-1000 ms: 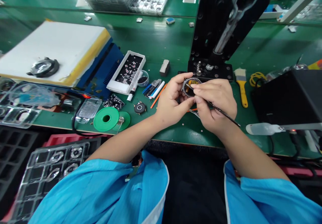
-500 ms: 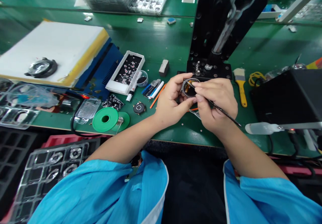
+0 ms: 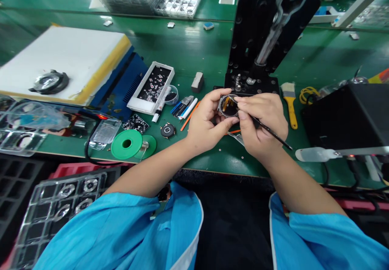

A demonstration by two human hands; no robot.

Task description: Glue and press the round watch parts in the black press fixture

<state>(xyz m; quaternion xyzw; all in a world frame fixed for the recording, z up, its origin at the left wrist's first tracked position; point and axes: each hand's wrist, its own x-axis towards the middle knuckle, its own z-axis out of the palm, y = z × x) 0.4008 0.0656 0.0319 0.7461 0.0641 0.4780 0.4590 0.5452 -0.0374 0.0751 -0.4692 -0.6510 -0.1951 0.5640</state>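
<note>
My left hand (image 3: 208, 118) is closed around the edge of a round watch case (image 3: 227, 106), thumb on the near side and index finger along the far side. Inside the case, a dark surface with a gold-coloured strip shows. In my right hand (image 3: 263, 122) is a slim dark rod-like tool (image 3: 272, 133), pinched between thumb and fingers; its back end points down to the right. Its working tip is hidden or too small to make out at the right rim of the case. A round black watch module (image 3: 168, 130) lies on the bench left of my left hand.
A black lever press (image 3: 252, 79) stands just beyond my hands. To the right are a yellow-handled brush (image 3: 290, 104) and a black box (image 3: 346, 116). Leftward lie a white parts tray (image 3: 152, 88), pens (image 3: 188, 109), a green spool (image 3: 126, 143) and a white-topped blue box (image 3: 67, 59).
The tool's tip has drawn back from across the case toward its right rim, so more of the inside shows. The case looks slightly turned. My left hand has barely moved.
</note>
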